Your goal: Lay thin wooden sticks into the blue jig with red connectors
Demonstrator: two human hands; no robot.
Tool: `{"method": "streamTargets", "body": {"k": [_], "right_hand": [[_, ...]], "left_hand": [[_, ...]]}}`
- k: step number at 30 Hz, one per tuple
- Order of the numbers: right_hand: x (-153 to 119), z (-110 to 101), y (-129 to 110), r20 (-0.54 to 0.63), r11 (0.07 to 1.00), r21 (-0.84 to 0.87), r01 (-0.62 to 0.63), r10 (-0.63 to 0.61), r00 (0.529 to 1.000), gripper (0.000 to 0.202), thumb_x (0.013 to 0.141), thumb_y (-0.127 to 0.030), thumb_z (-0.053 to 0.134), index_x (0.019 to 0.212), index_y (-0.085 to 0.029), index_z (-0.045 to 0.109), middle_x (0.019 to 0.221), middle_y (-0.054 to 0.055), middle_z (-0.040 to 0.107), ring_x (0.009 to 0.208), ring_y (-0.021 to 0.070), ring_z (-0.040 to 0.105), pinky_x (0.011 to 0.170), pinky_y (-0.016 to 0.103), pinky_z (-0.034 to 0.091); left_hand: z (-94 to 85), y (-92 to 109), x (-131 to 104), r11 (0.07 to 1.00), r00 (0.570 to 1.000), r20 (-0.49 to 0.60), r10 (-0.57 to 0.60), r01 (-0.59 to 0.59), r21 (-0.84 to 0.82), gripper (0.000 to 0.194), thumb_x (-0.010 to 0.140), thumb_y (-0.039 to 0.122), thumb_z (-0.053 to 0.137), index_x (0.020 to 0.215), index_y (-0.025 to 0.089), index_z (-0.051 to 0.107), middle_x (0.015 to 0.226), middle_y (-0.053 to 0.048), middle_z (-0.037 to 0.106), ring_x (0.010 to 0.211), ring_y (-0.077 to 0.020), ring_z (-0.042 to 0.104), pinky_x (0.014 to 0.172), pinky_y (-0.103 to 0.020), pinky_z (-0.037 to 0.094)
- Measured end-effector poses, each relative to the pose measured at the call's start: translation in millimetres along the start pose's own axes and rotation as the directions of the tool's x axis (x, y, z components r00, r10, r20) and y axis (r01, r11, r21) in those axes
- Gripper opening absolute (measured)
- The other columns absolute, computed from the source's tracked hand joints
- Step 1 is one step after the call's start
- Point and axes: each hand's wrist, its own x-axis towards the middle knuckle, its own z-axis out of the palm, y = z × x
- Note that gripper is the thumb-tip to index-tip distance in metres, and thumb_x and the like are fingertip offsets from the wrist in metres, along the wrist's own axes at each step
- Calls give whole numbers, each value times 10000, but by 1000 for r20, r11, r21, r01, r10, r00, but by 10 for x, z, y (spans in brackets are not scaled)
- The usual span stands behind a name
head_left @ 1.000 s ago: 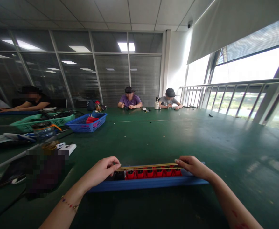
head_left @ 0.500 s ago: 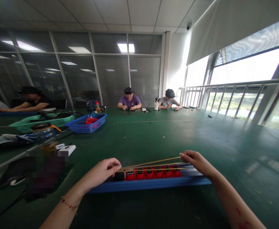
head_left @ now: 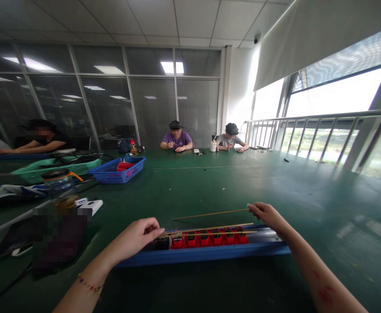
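On the green table (head_left: 210, 182), the blue tray (head_left: 206, 253) held red parts (head_left: 210, 238). The right hand (head_left: 266, 215) had lifted one thin stick (head_left: 210, 214), pinched, clear of the tray; the left hand (head_left: 134, 237) kept pinching the remaining sticks (head_left: 210, 230).

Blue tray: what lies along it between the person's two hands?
In the head view, a row of red parts in the blue tray, with thin sticks laid above.
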Motion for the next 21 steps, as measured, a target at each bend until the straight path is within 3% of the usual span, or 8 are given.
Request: {"method": "streamTargets", "body": {"k": [5,10,12,16,21], "right_hand": [[153,130,-64,313,984,-113,139,-98,945,312,703,-431,551,797,-148,642,635,6,605,578,131,526,531,230,405],[358,290,-100,500,941,-184,283,-158,851,227,673,-232,543,846,-179,680,764,31,676,686,167,598,640,256,458],[427,350,-86,517,914,-231,334,-176,838,227,664,-189,526,819,-185,692,759,32,679,691,170,601,645,255,461],[491,420,-31,442,893,-302,334,-180,879,239,670,-182,511,825,-192,692,759,26,673,700,164,595,649,249,460],[482,421,30,425,916,-254,312,-184,886,242,682,-207,515,852,-170,684,754,34,670,690,166,592,621,244,458]], "left_hand": [[-77,25,-34,998,998,53,36,-39,51,337,774,477,424,792,193,603,734,0,627,680,-159,554,568,-201,351],[-123,89,-47,993,996,39,81,-84,84,280,767,427,451,779,213,632,796,-5,633,741,-169,560,629,-206,368],[-140,124,-38,987,995,15,96,-97,126,264,750,425,473,757,222,641,813,-8,629,758,-173,557,651,-210,370],[-196,203,-17,971,989,-64,136,-120,208,240,731,418,497,719,240,659,812,-7,621,769,-181,546,665,-218,364],[-395,253,-15,976,982,-137,127,-99,193,259,719,449,506,742,251,671,830,-6,628,747,-184,546,655,-228,364]]}}
